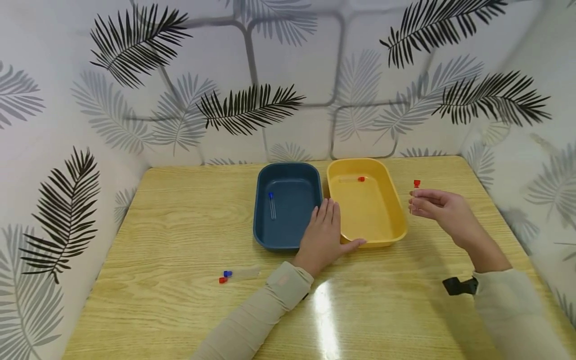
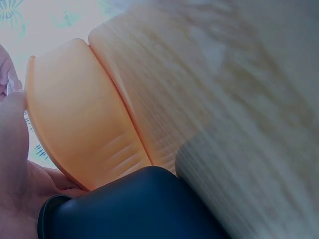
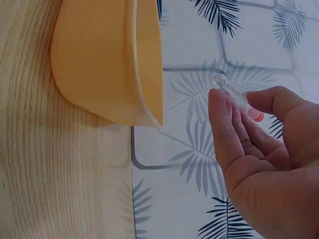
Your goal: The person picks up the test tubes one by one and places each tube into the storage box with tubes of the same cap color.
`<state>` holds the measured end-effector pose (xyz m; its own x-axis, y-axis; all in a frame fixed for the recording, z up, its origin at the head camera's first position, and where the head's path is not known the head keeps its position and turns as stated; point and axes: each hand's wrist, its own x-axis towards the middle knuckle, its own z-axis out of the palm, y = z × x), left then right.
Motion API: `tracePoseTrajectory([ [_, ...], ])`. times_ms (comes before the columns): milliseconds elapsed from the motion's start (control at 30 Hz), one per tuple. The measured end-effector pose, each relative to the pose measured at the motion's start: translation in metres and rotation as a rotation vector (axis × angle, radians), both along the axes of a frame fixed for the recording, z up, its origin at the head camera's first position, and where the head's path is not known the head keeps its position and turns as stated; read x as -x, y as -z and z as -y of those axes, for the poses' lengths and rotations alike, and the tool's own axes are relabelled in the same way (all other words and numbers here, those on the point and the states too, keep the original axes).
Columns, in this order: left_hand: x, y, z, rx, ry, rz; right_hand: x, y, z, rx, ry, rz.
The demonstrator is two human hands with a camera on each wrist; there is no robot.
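Note:
My right hand (image 1: 443, 212) pinches a clear test tube with a red cap (image 1: 417, 183) between thumb and fingers, in the air just right of the yellow bin (image 1: 398, 220). The right wrist view shows the tube (image 3: 233, 93) slanting across the fingertips. Over the adjoining rims of the yellow bin and the dark blue bin (image 1: 281, 246) rests my left hand (image 1: 320, 237), its fingers straight and its thumb along the yellow bin's near rim. One blue-capped tube (image 1: 272, 207) lies inside the blue bin. A red-capped tube (image 1: 361, 179) lies at the far end of the yellow one.
Left of my left forearm, a blue-capped tube (image 1: 228, 273) and a red-capped tube (image 1: 223, 280) lie side by side on the wooden table (image 1: 180, 210). Behind the table stands a leaf-patterned backdrop (image 1: 297, 130).

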<state>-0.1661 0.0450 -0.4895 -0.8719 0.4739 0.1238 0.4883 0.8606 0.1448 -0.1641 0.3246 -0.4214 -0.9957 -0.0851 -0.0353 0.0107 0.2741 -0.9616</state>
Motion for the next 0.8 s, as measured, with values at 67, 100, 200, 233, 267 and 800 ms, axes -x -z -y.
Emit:
tracePoseTrajectory([
  [67, 0.0, 0.0, 0.0, -0.006, 0.0, 0.009, 0.005, 0.0, 0.005, -0.02, -0.018, 0.001],
  [100, 0.0, 0.001, 0.0, -0.006, 0.0, 0.014, 0.007, 0.001, 0.007, -0.026, -0.028, 0.002],
  [200, 0.0, 0.001, -0.001, -0.001, -0.005, 0.021, 0.014, 0.004, 0.015, -0.057, -0.043, 0.007],
  [233, 0.0, 0.001, -0.001, 0.002, -0.008, 0.023, 0.015, 0.006, 0.018, -0.064, -0.049, 0.013],
  [267, 0.0, 0.001, -0.001, 0.004, -0.01, 0.024, 0.017, 0.007, 0.02, -0.069, -0.055, 0.02],
  [800, 0.0, -0.002, -0.001, 0.008, -0.014, 0.018, 0.038, 0.04, 0.061, -0.107, -0.168, 0.109],
])
